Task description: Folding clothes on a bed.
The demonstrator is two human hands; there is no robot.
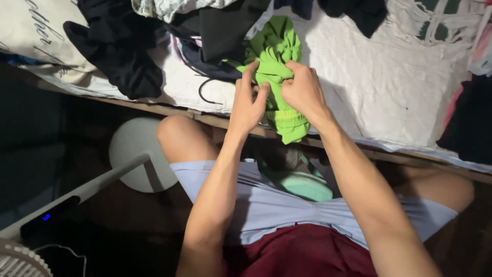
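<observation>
We are gripping the crumpled bright green cloth garment (pixel 274 56) with left hand (pixel 248 102) and right hand (pixel 303 92) together; it's unfolded, black clothes pile (pixel 123 46) untouched.

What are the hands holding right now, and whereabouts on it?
Both the left hand and right hand grip the green garment at its bunched middle, above the hem hanging off the bed edge.
</observation>
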